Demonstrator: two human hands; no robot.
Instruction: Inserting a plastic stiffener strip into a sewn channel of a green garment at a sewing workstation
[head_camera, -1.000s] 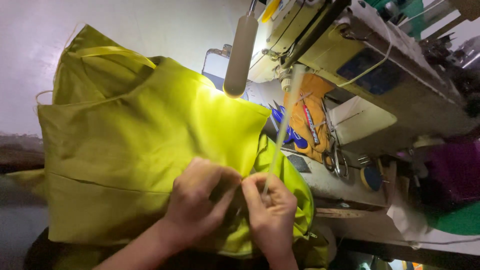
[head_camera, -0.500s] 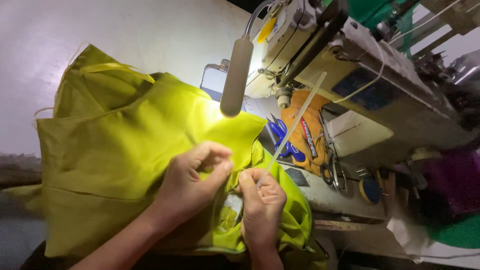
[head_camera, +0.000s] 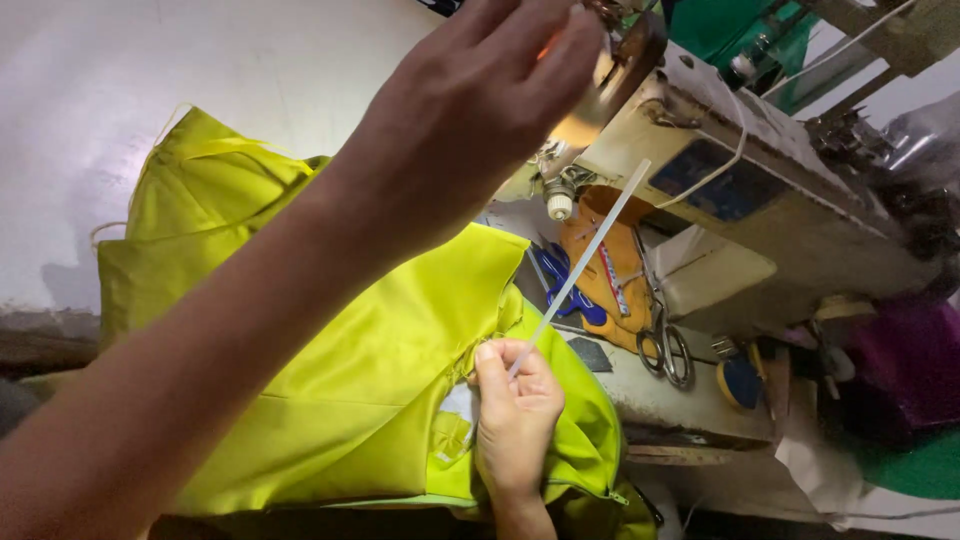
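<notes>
Right hand (head_camera: 515, 410) pinches a white strip (head_camera: 585, 262) (fingers closed) over yellow-green fabric (head_camera: 370, 370).

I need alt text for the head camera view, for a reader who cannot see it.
The right hand pinches a thin white strip over yellow-green fabric on a sewing table. The left hand is raised toward the sewing machine; scissors lie nearby.

From my feed the scene is bright on the left, where strong light washes the pale table (head_camera: 130, 80) almost to glare. My raised left hand (head_camera: 480, 90) is close to the lens, soft and motion-blurred, its near side in shadow. The far right falls dim, and straight edges bow there.
</notes>
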